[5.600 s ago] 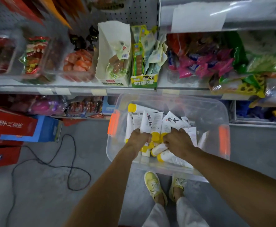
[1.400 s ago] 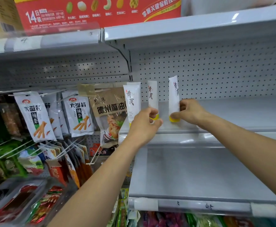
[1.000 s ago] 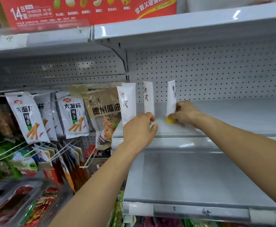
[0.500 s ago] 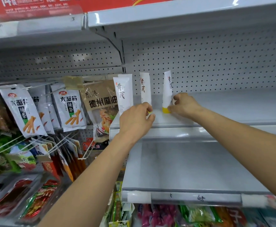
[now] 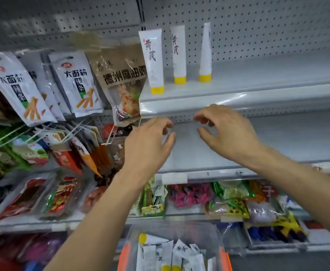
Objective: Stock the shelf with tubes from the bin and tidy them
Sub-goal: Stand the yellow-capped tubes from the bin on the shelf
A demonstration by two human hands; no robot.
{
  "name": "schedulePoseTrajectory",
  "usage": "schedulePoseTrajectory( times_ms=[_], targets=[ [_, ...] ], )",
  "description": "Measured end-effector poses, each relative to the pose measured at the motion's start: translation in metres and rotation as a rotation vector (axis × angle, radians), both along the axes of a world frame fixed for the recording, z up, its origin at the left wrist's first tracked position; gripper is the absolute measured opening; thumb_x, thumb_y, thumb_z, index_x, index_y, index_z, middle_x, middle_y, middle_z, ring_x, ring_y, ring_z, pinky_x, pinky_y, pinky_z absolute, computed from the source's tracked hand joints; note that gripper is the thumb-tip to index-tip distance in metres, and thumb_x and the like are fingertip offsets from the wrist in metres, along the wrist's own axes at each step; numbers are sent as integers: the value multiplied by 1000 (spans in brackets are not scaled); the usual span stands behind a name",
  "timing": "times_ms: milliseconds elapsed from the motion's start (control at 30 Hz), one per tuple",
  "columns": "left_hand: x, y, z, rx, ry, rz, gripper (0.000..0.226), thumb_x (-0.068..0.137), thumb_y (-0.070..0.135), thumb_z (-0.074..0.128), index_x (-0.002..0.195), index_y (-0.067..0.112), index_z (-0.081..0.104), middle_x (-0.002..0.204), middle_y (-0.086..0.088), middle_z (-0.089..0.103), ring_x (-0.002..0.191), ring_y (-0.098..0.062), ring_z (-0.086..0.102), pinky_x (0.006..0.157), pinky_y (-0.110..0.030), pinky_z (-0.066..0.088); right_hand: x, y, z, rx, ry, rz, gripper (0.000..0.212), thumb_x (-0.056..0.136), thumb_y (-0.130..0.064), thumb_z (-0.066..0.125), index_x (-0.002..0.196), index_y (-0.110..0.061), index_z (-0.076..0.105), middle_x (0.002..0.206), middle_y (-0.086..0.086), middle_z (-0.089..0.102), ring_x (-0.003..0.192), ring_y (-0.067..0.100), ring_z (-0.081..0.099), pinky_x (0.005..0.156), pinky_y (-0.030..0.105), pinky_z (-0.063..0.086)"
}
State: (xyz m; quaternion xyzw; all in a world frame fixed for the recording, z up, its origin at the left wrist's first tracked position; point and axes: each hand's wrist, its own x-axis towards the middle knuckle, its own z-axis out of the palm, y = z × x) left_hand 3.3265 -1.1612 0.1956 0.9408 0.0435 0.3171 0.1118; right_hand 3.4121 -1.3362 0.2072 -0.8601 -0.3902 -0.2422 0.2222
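Note:
Three white tubes with yellow caps stand cap-down at the left end of the grey upper shelf (image 5: 258,79): the left tube (image 5: 152,59), the middle tube (image 5: 178,53) and the right tube (image 5: 205,51), which is turned edge-on. My left hand (image 5: 150,145) and my right hand (image 5: 224,132) hang below that shelf, fingers apart and holding nothing. At the bottom edge, the clear bin (image 5: 217,241) with orange handles holds several more tubes (image 5: 172,253).
Hanging snack packets (image 5: 76,81) fill the pegs on the left, touching the shelf's left end. A second grey shelf (image 5: 287,137) lies behind my hands. Bagged goods (image 5: 228,200) crowd the shelf under it.
Both hands have let go of the tubes and dropped below the upper shelf. All three tubes now stand on their own. The view has tilted down, bringing the bin into sight.

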Motion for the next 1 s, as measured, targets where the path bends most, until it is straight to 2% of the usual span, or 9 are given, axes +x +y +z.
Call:
schedulePoseTrajectory(
  times_ms=[133, 300, 400, 500, 567, 633, 733, 867, 1000],
  targets=[
    [-31, 24, -78, -151, 302, 33, 18, 91, 41, 57, 108, 34, 58, 90, 18, 60, 80, -5, 56, 66, -27, 44, -28, 8, -68, -192, 242, 22, 25, 91, -30, 57, 115, -26, 62, 104, -9, 65, 91, 14, 60, 70, 30, 46],
    [-69, 44, -205, -385, 771, 107, 21, 91, 36, 58, 111, 29, 61, 96, 14, 66, 94, -15, 65, 81, -31, 52, -42, 9, -172, -453, 598, 39, 19, 89, -31, 57, 105, -25, 65, 100, -8, 68, 87, 12, 62, 72, 29, 51],
    [-86, 41, -270, -574, 905, 139, 20, 92, 35, 59, 109, 25, 61, 98, 9, 69, 95, -16, 65, 81, -29, 50, -47, 13, -233, -553, 842, 51, 19, 89, -25, 57, 105, -19, 65, 98, -5, 68, 89, 13, 62, 79, 31, 52],
    [-94, 31, -330, -737, 989, 177, 25, 86, 38, 64, 105, 21, 65, 101, -1, 72, 101, -22, 65, 86, -31, 49, -50, 16, -301, -623, 1033, 35, 6, 82, -28, 58, 88, -28, 61, 92, -6, 64, 97, 19, 65, 83, 36, 52],
    [-95, 25, -365, -828, 1058, 216, 27, 85, 37, 65, 106, 20, 65, 104, -3, 72, 103, -24, 65, 90, -32, 48, -53, 18, -344, -674, 1116, -4, 7, 84, -28, 62, 91, -28, 60, 102, -1, 66, 103, 23, 64, 87, 33, 50],
    [-92, 23, -398, -882, 1101, 248, 28, 88, 30, 65, 112, 15, 63, 108, -6, 70, 107, -26, 63, 92, -32, 47, -55, 22, -382, -708, 1161, -47, 21, 86, -27, 64, 105, -21, 65, 115, 3, 65, 108, 25, 61, 90, 31, 49],
    [-83, 21, -440, -846, 1123, 300, 40, 90, 29, 63, 127, 13, 55, 125, -10, 58, 118, -27, 55, 96, -30, 41, -53, 35, -428, -717, 1140, -86, 27, 88, -27, 60, 114, -18, 62, 126, 5, 60, 116, 28, 56, 91, 33, 47],
    [-64, 19, -483, -782, 1124, 343, 52, 92, 28, 58, 138, 9, 41, 134, -15, 46, 123, -33, 50, 100, -37, 39, -37, 58, -471, -755, 1033, -182, 30, 92, -21, 54, 120, -12, 58, 126, 10, 60, 119, 30, 52, 88, 34, 45],
    [-48, 15, -511, -590, 1191, 343, 60, 92, 38, 56, 140, 10, 34, 137, -12, 42, 122, -36, 47, 95, -45, 42, -24, 72, -502, -929, 1027, -273, 38, 90, -26, 62, 125, -12, 54, 126, 10, 61, 116, 31, 57, 83, 32, 44]
  ],
)
